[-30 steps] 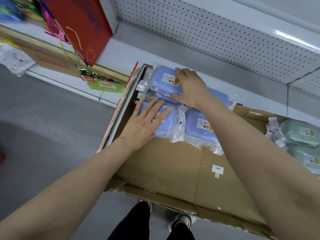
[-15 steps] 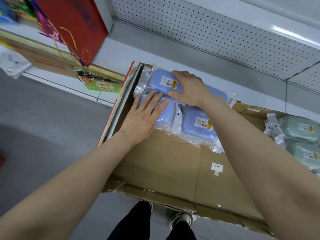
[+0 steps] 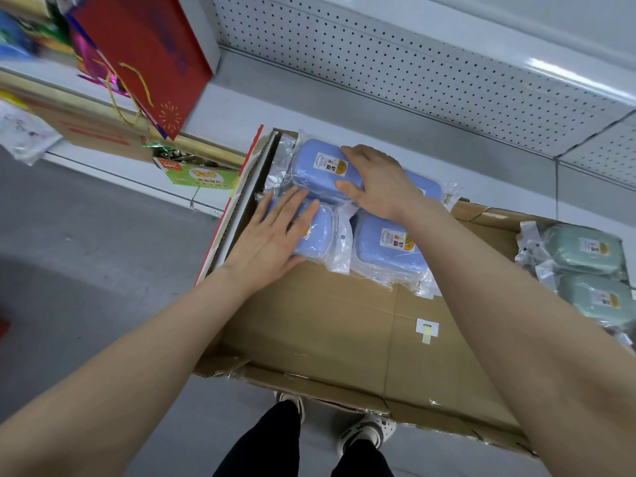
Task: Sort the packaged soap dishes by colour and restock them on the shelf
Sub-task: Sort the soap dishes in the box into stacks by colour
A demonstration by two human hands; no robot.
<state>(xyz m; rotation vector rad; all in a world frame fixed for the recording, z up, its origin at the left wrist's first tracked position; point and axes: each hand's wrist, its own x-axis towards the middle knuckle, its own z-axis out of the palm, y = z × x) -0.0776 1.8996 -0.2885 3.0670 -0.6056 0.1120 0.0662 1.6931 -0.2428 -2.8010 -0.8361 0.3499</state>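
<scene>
Blue soap dishes (image 3: 385, 246) in clear bags, clustered at the far left corner of the cardboard (image 3: 309, 321)
The left hand (image 3: 275, 235) lies flat, fingers straight, on the near-left blue dish (image 3: 320, 232); the right hand (image 3: 382, 180) curls its fingers and thumb round the end of the rear blue dish (image 3: 316, 166), which touches the near one. Another blue dish lies just beside them, under the right wrist. Two green soap dishes (image 3: 585, 249) lie well apart at the cardboard's right edge. A red gift bag (image 3: 144, 46) stands up at the left
</scene>
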